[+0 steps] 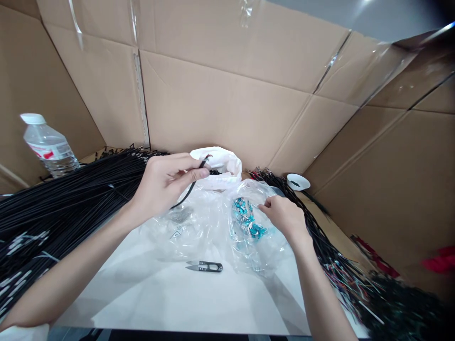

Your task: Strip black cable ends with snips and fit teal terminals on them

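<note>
Between thumb and fingers, my left hand (pixel 161 182) pinches a black cable (pixel 189 192) near its tip. Short bare or coloured wire ends stick out past the fingertips. My right hand (pixel 287 215) is over the right side of a clear plastic bag (pixel 261 258) that holds small teal-and-metal pieces (pixel 244 211). Its fingers are curled in and closed; what they grip, if anything, is hidden. Thread snips (pixel 205 266) lie on the white table (pixel 170 303) in front of the bags.
Black cables (pixel 81 189) are heaped at left beside a water bottle (pixel 50 144). A white bag (pixel 216 182) with dark pieces stands at the back. More cables (pixel 320 237) and a small white bowl (pixel 297 182) are on the right. Cardboard walls (pixel 220 104) enclose the table.
</note>
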The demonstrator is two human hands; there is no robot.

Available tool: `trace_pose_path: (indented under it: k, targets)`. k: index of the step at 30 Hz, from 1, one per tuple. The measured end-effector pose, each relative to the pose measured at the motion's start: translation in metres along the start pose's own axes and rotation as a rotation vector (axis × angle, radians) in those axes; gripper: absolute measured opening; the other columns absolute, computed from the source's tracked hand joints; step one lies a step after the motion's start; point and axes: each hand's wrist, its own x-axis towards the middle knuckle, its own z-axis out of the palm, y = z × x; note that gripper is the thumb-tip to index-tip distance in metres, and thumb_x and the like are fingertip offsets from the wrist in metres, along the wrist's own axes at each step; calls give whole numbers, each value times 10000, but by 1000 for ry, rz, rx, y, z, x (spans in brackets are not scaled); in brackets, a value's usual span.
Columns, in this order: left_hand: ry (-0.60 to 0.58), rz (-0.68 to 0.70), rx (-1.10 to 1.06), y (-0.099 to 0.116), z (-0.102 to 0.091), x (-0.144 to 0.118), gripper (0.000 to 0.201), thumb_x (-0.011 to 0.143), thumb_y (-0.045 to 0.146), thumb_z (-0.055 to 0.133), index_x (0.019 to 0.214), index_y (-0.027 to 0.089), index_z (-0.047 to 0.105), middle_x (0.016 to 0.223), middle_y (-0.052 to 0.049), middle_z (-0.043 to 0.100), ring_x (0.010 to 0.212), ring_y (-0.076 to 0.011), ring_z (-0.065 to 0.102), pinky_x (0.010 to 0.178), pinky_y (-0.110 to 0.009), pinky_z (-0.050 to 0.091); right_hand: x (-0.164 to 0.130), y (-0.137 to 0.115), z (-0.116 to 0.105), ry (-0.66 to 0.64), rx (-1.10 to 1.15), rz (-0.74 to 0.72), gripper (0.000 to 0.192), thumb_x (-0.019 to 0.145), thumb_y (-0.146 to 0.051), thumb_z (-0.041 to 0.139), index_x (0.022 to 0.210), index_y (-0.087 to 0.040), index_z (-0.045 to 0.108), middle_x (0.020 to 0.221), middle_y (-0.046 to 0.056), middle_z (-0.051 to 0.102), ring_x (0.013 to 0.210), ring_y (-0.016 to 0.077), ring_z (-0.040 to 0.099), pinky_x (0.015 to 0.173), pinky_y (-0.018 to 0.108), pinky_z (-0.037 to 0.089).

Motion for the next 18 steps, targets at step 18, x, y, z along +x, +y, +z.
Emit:
trace_pose_path:
  k: [18]
  targets:
    - [-77, -330, -145, 8, 4, 1, 367, 1001, 370, 583, 699, 170, 643, 692, 8, 581, 658, -128, 560, 598, -246, 400, -117, -57, 60, 643, 395, -1021, 128, 963, -117, 523, 997, -153, 640, 725, 29, 685, 590, 160, 616, 553, 278, 447]
